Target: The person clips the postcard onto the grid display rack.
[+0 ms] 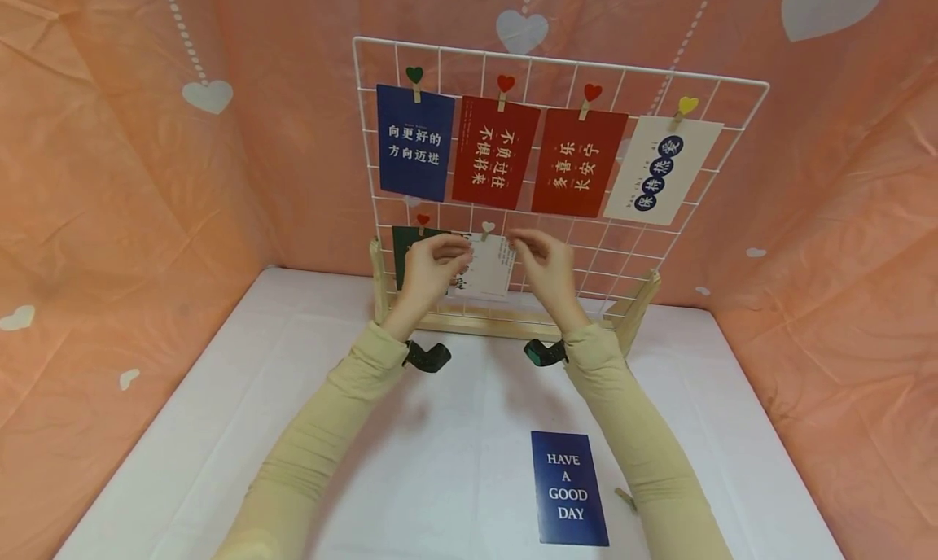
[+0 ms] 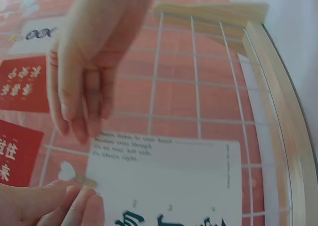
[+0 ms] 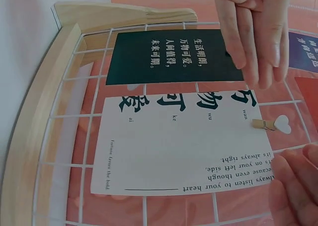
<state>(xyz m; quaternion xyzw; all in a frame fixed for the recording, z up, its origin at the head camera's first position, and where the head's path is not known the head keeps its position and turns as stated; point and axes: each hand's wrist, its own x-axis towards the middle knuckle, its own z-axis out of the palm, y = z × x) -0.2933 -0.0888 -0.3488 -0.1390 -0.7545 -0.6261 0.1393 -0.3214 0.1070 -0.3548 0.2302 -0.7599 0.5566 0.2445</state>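
Note:
A white card (image 3: pixel 169 146) with dark green characters hangs on the white wire grid rack (image 1: pixel 564 62), in the lower row. A small wooden clip with a white heart (image 3: pixel 282 124) holds its top edge. My left hand (image 1: pixel 428 271) is at the card's left, its fingers loosely extended in front of the dark green card (image 3: pixel 159 57) beside it. On the other side my right hand (image 1: pixel 545 267) has its fingertips close to the white card's upper right corner; whether they touch it I cannot tell. Neither hand shows anything held between its fingers.
Above hang a blue card (image 1: pixel 415 181), two red cards (image 1: pixel 494 198) and another white card (image 1: pixel 623 202), all clipped. A blue "HAVE A GOOD DAY" card (image 1: pixel 572 531) lies on the white table (image 1: pixel 440 495), near a loose clip (image 1: pixel 626 499). Wooden feet (image 1: pixel 633 312) support the rack.

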